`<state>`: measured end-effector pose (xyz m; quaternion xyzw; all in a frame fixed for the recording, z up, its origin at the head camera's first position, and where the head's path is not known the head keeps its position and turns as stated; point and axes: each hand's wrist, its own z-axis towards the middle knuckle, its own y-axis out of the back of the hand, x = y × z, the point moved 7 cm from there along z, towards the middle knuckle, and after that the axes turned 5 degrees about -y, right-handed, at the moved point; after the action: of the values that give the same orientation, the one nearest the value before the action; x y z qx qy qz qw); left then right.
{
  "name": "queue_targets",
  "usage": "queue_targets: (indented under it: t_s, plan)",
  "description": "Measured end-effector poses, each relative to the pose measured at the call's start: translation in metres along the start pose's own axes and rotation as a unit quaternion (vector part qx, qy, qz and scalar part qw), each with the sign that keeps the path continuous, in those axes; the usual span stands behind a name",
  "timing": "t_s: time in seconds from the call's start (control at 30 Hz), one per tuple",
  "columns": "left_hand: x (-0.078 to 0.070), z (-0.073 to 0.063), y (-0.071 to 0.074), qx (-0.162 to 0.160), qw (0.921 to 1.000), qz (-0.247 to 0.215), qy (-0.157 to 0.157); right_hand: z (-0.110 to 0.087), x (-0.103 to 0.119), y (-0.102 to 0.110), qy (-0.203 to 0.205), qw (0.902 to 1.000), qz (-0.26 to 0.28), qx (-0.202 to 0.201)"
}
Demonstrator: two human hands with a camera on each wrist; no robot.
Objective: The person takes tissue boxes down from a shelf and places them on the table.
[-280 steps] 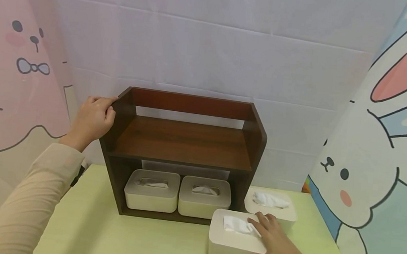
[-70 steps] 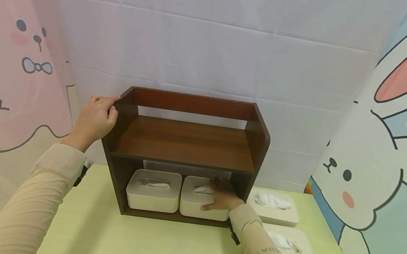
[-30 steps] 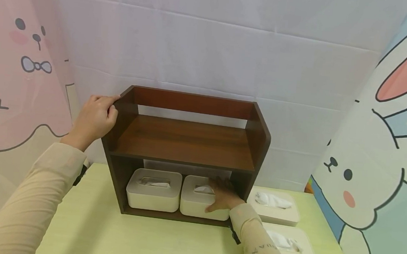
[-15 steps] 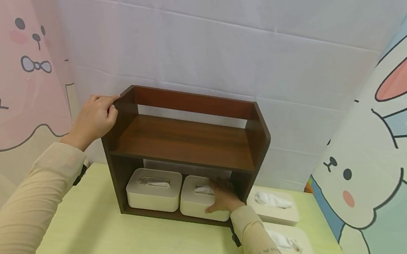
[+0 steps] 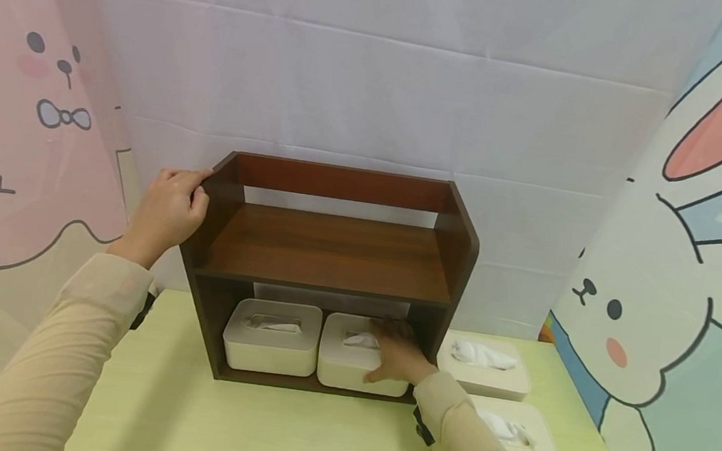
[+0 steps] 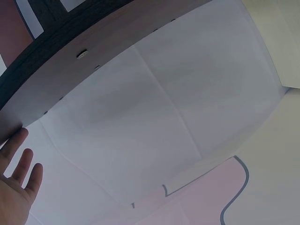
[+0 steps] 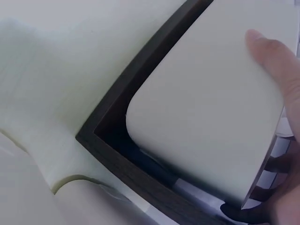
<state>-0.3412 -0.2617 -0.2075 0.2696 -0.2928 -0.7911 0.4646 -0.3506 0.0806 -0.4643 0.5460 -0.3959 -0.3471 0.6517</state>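
Observation:
A dark brown two-tier wooden shelf [image 5: 333,252] stands on the table. On its lower tier sit two cream tissue boxes with grey-white lids, the left tissue box [image 5: 269,353] and the right tissue box [image 5: 342,371]. My right hand [image 5: 396,354] grips the right box at its right end, thumb on the front face and fingers over the far side, as the right wrist view also shows. My left hand [image 5: 172,209] rests at the upper edge of the shelf's left side panel. In the left wrist view, its extended fingers [image 6: 21,166] lie by the panel's outer face [image 6: 56,91].
Two more white tissue boxes stand right of the shelf, a rear box [image 5: 483,379] and a front box [image 5: 525,440] partly behind my right sleeve. The pale green table [image 5: 240,430] runs in front. A white cloth [image 5: 372,97] hangs behind, with rabbit-print curtains [image 5: 635,335] at the sides.
The tissue box at the right hand was put down right of the shelf. That hand then went to the right box inside, which has just slid slightly forward. The left hand stays put.

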Motion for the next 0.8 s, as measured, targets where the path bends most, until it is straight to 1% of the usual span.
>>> queue_targets:
  t_s: [0.23, 0.4, 0.63, 0.8]
  plan:
    - [-0.001, 0.000, 0.000, -0.001, 1.0000, -0.002, -0.001, -0.017, 0.010, 0.007, -0.002, 0.9999, -0.011, 0.000]
    - [0.000, 0.000, 0.000, 0.001, 1.0000, -0.005, 0.002, -0.030, 0.017, 0.013, 0.008, 0.9998, -0.017, -0.009]
    - [0.001, 0.000, -0.002, 0.007, 0.9999, -0.006, 0.006, -0.047, 0.025, 0.017, 0.027, 0.9975, -0.054, -0.038]
    - [0.000, 0.000, -0.002, 0.005, 0.9999, -0.009, 0.008, -0.059, 0.029, 0.020, 0.029, 0.9980, -0.049, -0.028]
